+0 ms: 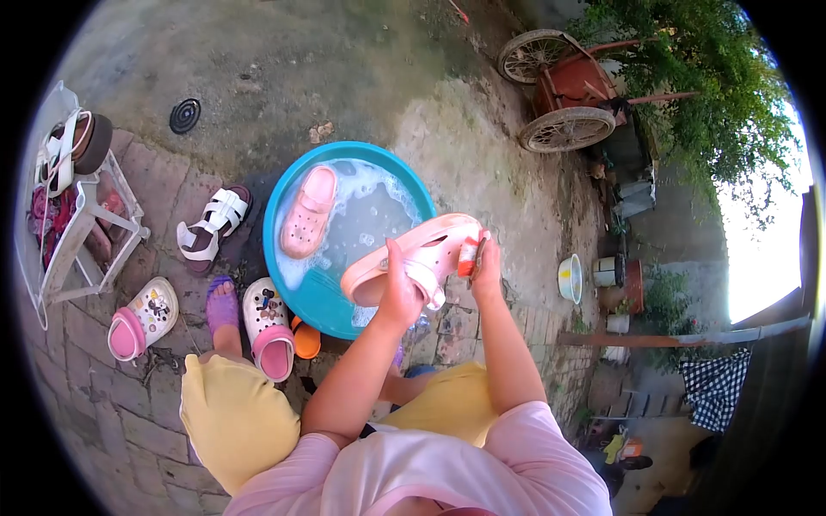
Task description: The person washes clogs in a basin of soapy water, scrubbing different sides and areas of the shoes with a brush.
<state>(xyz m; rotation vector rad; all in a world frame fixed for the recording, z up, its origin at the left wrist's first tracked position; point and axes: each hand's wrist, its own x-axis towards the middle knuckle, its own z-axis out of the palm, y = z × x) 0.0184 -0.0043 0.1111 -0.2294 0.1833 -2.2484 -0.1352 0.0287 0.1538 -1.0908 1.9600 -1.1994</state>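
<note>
Above the teal basin (320, 303): you are holding a pink clog (437, 255) at a tilt, its toe end pointing toward your right and its heel end hanging over the near part of the basin.
Scrub step: judging by the suds and the tool, you are probably scrubbing the outside of this clog, working at the toe end.
Next move: it is likely calling for a firm left-side hold, since wet foam material may be slipping, and for turning the clog so that other faces are meeting the tool.
Left hand (403, 297): wrapping closely around the clog's middle, near the strap, with the thumb lying along the upper.
Right hand (488, 265): curling narrowly around an orange-and-white scrubber (467, 257), which is sitting at the toe end; bristles are not showing, so you cannot tell what its working face is like.
Soapy water (376, 211): surrounding a second pink clog (307, 215), which is lying at the basin's left side with its holed upper showing.
Bricks beside basin: supporting a charm-studded clog (268, 322), an orange cup (306, 338) near the rim, and a white sandal (213, 225) farther left.
</note>
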